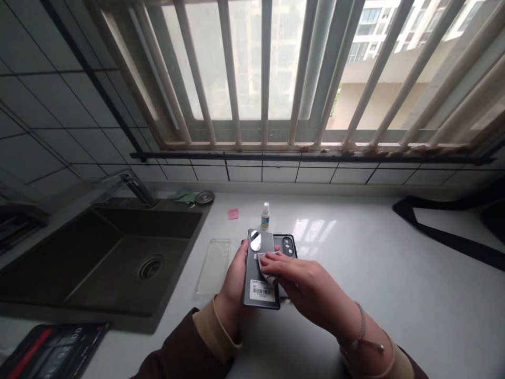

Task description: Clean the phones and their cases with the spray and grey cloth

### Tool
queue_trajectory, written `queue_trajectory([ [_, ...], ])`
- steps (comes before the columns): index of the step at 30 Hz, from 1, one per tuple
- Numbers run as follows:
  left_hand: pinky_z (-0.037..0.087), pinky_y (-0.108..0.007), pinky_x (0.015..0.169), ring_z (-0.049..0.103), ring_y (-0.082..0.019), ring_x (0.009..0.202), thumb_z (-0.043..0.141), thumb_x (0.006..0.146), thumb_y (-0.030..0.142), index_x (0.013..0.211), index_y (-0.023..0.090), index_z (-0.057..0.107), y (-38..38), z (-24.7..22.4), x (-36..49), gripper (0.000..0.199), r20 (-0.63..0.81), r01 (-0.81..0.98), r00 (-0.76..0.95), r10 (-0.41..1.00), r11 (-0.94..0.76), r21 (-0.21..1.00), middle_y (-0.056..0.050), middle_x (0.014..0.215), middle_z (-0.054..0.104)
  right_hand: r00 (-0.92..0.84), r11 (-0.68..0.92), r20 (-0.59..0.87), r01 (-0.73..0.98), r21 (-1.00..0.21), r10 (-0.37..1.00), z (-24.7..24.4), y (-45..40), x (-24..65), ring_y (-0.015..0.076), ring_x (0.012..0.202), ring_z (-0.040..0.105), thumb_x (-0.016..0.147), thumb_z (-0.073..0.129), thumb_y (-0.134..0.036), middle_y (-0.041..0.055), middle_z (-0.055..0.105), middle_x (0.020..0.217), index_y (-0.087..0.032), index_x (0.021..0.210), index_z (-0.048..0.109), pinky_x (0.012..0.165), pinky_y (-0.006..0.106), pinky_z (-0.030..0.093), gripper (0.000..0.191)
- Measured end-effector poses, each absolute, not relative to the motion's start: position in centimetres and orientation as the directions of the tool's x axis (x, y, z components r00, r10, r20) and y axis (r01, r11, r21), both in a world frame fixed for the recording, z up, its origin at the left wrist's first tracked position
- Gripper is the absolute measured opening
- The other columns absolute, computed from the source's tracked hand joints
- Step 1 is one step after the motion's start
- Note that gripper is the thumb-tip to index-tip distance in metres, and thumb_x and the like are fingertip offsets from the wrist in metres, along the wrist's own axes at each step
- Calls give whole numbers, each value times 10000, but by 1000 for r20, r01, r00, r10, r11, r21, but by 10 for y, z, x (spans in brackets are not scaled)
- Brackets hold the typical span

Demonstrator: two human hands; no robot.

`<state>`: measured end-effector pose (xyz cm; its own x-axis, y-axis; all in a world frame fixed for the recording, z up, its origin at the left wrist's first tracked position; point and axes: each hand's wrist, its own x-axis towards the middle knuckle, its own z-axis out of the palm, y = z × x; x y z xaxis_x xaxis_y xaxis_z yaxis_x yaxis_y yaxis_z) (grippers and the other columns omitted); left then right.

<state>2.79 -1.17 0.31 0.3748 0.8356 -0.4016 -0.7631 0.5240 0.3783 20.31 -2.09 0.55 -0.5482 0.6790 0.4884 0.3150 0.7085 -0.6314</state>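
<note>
My left hand grips a dark grey phone by its side, back facing up. The phone has a shiny oval camera area near the top and a white barcode sticker near the bottom. My right hand presses a small white cloth or wipe onto the phone's back, fingers together over it. Beneath and to the right, partly hidden by the phone and my right hand, lies a black phone case with camera cutouts. A clear phone case rests on the counter left of my left hand.
Behind the phone stands a small spray bottle, with a pink sticky note to its left. A sink with a faucet takes up the left. A black strap lies at the right; a barred window is behind the white counter.
</note>
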Motion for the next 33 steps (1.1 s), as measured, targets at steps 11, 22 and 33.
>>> queue_trajectory([
  [11,577,-319,614,708,-220,686,451,1044,613,1296,51,715,-9,-6,13,670,-462,-689,333,822,547,476,-153,917,756,-748,554,374,-10,-833,549,39,-40,201,181,1286,709,1023,567,-64,45,789,1296,-236,1288,751,1202,320,495,366],
  [22,559,-341,694,719,-238,682,376,1078,581,1174,20,750,-13,3,22,681,-443,-661,384,810,576,480,-159,852,777,-123,172,160,94,-981,980,20,-21,215,269,1018,805,1067,585,-411,99,823,1144,-212,1240,759,931,428,674,316],
  [33,573,-416,976,760,-273,909,441,1073,573,1311,33,694,-15,-2,31,642,-438,-730,379,815,555,400,-186,987,787,-490,743,562,488,-457,667,-14,-37,174,241,1450,567,978,419,26,111,625,1527,-194,1507,592,1249,481,452,598],
])
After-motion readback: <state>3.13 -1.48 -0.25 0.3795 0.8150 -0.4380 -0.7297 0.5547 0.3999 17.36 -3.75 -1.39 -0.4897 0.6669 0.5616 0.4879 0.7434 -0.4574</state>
